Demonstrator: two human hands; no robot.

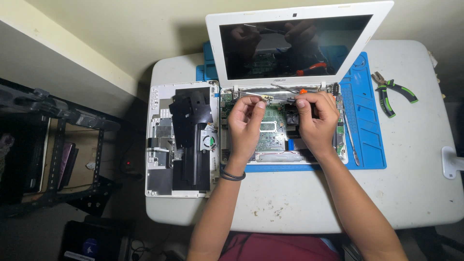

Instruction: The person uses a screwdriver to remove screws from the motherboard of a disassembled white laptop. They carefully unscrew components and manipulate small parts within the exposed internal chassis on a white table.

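Note:
A white laptop [295, 29] stands open on a blue work mat [369, 130], its base uncovered so the green circuit board [271, 137] shows. My left hand [244, 123] hovers over the board, fingertips pinched on a thin metal tool [261, 95] near the hinge. My right hand [316, 118] is closed around a screwdriver with an orange tip [303, 91], above the board's right side. Both hands meet near the rear edge of the base, and they hide much of the board.
The removed white bottom cover [180, 140], with black film and a small fan, lies left of the laptop. Green-handled pliers [392, 92] rest at the right on the white table [415, 183]. A long metal tool [351, 140] lies on the mat. A dark rack [58, 145] stands at far left.

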